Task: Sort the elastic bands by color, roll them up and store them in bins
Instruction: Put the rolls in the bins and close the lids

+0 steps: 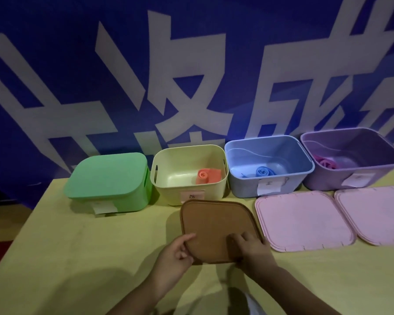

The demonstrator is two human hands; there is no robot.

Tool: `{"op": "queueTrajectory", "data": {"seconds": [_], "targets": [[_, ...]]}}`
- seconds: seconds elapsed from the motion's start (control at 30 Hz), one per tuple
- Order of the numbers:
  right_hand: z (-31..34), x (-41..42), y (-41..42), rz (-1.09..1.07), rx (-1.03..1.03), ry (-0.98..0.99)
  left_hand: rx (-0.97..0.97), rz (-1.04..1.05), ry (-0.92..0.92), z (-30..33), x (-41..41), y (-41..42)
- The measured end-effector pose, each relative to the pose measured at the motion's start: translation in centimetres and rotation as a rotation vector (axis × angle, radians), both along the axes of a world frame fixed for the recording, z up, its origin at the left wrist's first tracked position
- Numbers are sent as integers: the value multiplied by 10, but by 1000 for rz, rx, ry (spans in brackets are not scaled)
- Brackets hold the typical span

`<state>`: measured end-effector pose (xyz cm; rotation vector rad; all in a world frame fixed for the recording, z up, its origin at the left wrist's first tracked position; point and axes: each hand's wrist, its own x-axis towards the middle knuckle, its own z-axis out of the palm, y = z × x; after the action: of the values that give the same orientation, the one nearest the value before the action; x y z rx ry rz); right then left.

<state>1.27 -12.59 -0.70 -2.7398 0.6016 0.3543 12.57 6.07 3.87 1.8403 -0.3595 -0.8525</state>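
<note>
Both your hands grip the brown lid [216, 228] at its near edge, left hand [175, 253] and right hand [251, 250], just in front of the yellow bin [168, 189] holding a rolled orange band [208, 176]. A blue band [264, 172] lies in the blue bin [241, 180], a pink band [325, 163] in the purple bin [323, 178]; the green bin [132, 201] is lidded.

Rolled orange band [208, 176] in yellow bin [189, 169], blue band [264, 172] in blue bin [268, 164]
</note>
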Motion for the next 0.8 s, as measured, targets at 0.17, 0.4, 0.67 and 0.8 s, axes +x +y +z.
{"op": "queueTrajectory", "data": {"seconds": [0.17,0.4,0.67,0.8], "targets": [[18,4,-5,-37,158,-148,29,-34,-191,20,1,4],[58,6,-9,-183,364,-454,170,-66,-647,61,32,12],[103,29,-12,-389,584,-832,-223,170,-165,106,70,15],[93,36,-21,-573,846,-847,-312,350,-62,111,94,15]]}}
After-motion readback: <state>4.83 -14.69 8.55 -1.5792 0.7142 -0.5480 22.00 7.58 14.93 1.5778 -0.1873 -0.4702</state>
